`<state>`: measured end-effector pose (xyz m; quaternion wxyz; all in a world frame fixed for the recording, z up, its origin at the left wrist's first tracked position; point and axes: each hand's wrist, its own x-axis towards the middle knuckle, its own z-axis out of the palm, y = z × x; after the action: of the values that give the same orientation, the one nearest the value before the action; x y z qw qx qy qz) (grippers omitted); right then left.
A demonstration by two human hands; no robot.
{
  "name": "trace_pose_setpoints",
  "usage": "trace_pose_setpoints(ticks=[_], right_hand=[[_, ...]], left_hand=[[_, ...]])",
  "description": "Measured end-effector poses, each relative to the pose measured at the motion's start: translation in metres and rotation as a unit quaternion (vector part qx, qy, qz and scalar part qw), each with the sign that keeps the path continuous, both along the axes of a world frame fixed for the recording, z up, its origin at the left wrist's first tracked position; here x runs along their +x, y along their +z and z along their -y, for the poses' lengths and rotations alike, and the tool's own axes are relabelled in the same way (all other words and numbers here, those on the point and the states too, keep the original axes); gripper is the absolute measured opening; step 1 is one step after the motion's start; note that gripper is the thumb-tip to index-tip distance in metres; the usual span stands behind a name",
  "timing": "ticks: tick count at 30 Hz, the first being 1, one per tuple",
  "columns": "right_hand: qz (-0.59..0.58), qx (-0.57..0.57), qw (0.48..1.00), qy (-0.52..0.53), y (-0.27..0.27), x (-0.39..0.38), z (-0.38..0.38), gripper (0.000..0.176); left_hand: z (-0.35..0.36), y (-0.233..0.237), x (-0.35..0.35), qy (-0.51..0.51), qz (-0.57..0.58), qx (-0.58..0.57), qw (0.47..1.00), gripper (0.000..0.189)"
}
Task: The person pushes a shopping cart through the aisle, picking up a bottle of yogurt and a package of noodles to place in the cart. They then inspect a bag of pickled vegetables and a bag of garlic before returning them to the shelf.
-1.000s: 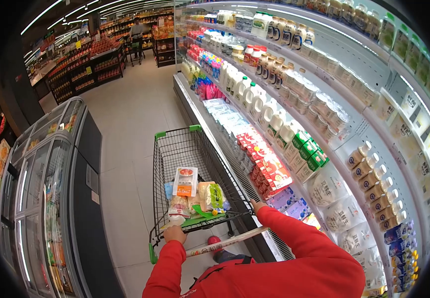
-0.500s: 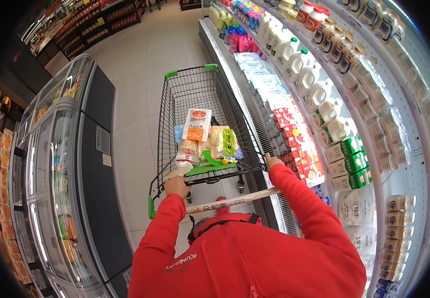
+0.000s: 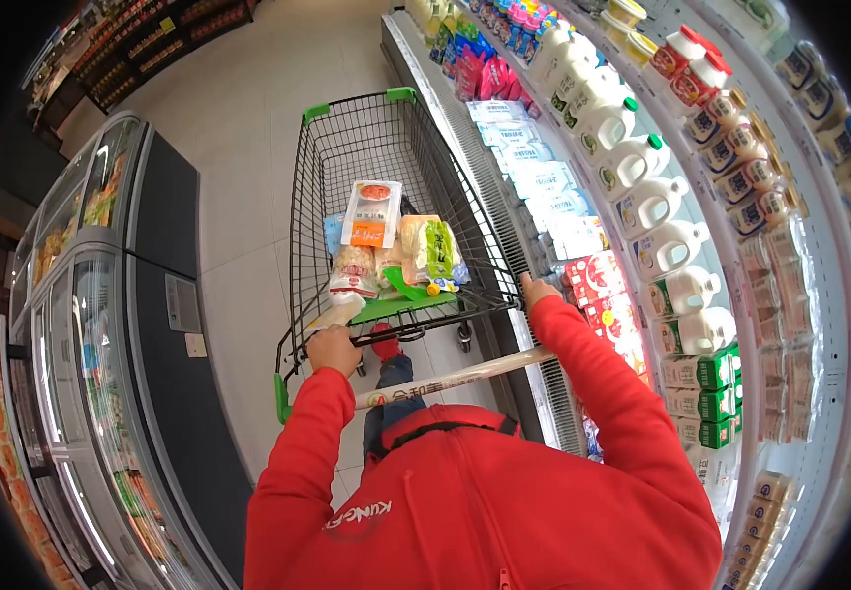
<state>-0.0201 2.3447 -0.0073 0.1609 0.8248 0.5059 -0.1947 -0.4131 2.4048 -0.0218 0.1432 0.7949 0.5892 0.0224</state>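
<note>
The cart has rolled forward beside the red packs, groceries settled at its near edge; left hand and right hand, well apart, grip its near corners.

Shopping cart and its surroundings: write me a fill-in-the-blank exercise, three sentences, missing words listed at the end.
1. The far corner caps of the shopping cart are coloured ____.
2. The white jugs stand on the person's ____ side.
3. The hand nearer the freezer cases is the person's ____ hand.

Missing words: green; right; left.
</note>
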Motion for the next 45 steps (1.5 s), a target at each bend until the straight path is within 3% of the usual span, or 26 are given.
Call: trace_pose_setpoints(ticks=[18,25,28,30,34,39,42,43,45], right_hand=[[0.021,0.014,1.0,0.0,-0.009,0.03,-0.285,0.026],[0.035,0.011,0.999,0.012,-0.019,0.052,-0.409,0.027],[0.039,-0.003,0.999,0.003,-0.022,0.056,-0.459,0.033],[0.039,0.0,0.999,0.015,-0.03,0.063,-0.491,0.049],[0.063,0.046,0.992,0.104,-0.032,0.057,-0.551,0.052],[0.061,0.032,0.993,0.093,-0.029,0.039,-0.604,0.04],[0.092,0.117,0.977,0.151,-0.04,0.026,-0.626,0.035],[0.068,0.095,0.986,0.122,-0.036,0.015,-0.633,0.042],[0.075,0.074,0.986,0.126,-0.026,-0.006,-0.651,0.035]], left_hand=[[-0.306,-0.009,0.03,-0.036,0.019,-0.004,0.999,0.024],[-0.442,-0.009,0.059,-0.034,-0.012,-0.06,0.998,0.026],[-0.49,-0.01,0.071,-0.033,0.0,-0.058,0.998,0.025],[-0.522,-0.028,0.073,-0.047,0.017,-0.042,0.998,0.024],[-0.587,-0.053,0.077,-0.053,0.04,-0.04,0.997,0.022],[-0.662,-0.054,0.067,-0.072,0.058,-0.03,0.995,0.024],[-0.701,-0.042,0.057,-0.083,0.049,-0.018,0.995,0.026],[-0.713,-0.037,0.052,-0.092,0.05,-0.027,0.994,0.025],[-0.743,-0.033,0.041,-0.121,0.039,-0.033,0.991,0.025]])
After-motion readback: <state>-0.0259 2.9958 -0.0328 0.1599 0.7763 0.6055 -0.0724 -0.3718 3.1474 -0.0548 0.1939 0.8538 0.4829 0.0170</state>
